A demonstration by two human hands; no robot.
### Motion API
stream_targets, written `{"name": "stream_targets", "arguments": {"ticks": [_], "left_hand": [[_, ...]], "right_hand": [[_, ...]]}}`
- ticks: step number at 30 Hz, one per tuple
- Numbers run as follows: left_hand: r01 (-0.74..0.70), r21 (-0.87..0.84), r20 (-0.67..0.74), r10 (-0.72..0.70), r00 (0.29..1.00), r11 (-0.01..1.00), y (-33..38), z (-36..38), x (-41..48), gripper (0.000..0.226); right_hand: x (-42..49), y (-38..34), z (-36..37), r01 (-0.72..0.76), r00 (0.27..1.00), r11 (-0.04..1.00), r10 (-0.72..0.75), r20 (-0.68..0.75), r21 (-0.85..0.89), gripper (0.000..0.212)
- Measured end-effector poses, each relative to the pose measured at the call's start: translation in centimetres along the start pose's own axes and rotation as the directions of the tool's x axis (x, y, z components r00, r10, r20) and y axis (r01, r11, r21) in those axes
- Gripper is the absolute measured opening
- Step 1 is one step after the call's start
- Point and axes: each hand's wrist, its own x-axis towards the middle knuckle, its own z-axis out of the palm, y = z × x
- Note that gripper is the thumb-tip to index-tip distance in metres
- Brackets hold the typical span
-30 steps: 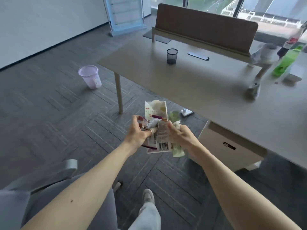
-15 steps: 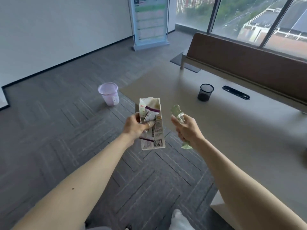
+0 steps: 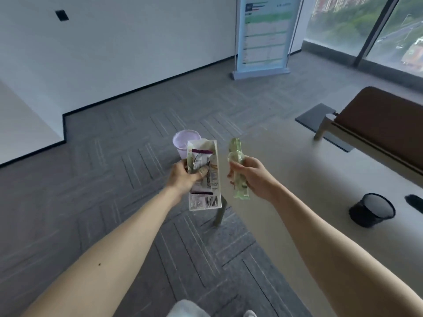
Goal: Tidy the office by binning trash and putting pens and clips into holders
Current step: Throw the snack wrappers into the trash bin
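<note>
Crumpled wrappers (image 3: 203,179), white with a barcode, are clamped in the person's left hand (image 3: 185,177), held over grey carpet in front of a lilac bin (image 3: 183,143) standing on the floor. The right hand (image 3: 254,177) is closed around a green wrapper (image 3: 238,170), just beside the first bundle but apart from it. A black mesh holder (image 3: 372,212) stands on the desk (image 3: 297,179) at right.

left hand (image 3: 183,179): fingers clenched | right hand (image 3: 254,177): fingers clenched | arms extended
</note>
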Motion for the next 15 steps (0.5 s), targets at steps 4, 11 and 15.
{"name": "stream_targets", "arguments": {"ticks": [4, 11, 15], "left_hand": [[0.048, -0.005, -0.038, -0.049, 0.998, 0.999, -1.2, -4.6, 8.1, 0.023], [0.188, 0.061, 0.043, -0.191, 0.981, 0.98, -4.1, -13.9, 25.7, 0.042], [0.22, 0.059, 0.128, -0.226, 0.966, 0.974, -3.6, -18.8, 34.9, 0.035]], "right_hand": [[9.6, -1.6, 3.2, 0.021, 1.0, 0.99, -0.022, -0.009, -0.14, 0.009], [29.3, -1.7, 9.6, -0.035, 0.996, 0.983, 0.019, -0.093, -0.179, 0.022], [38.9, -2.3, 12.6, -0.083, 0.989, 0.986, 0.064, -0.133, -0.146, 0.025]]}}
